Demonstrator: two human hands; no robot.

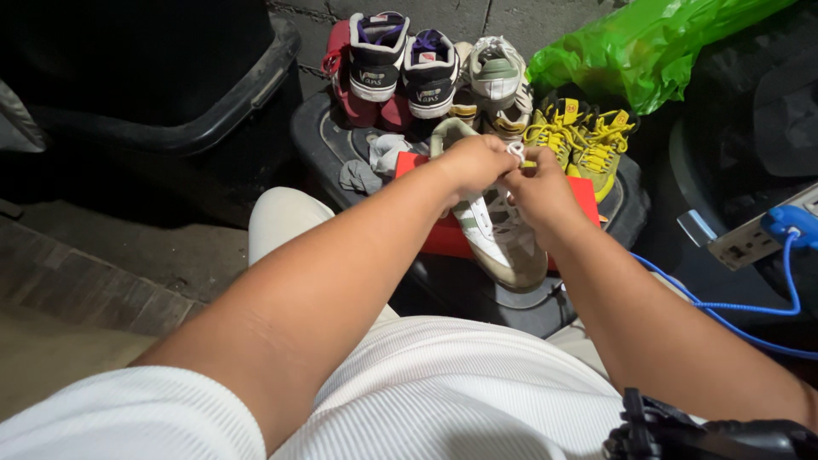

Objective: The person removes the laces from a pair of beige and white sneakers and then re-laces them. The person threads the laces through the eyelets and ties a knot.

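While pinched between left hand (474, 163) and right hand (538, 189), white lace (515, 151), sneaker (498, 238) just below.

dim room – brick floor (77, 285); grey wall (477, 17)

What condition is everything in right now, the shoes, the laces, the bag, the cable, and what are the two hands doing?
Left hand: pinching the white lace.
Right hand: gripping the same lace.
White lace: pulled up between both hands.
White shoe: upright on a red box.
Yellow shoes: laced, side by side.
Green bag: crumpled.
Blue cable: plugged into a power strip.
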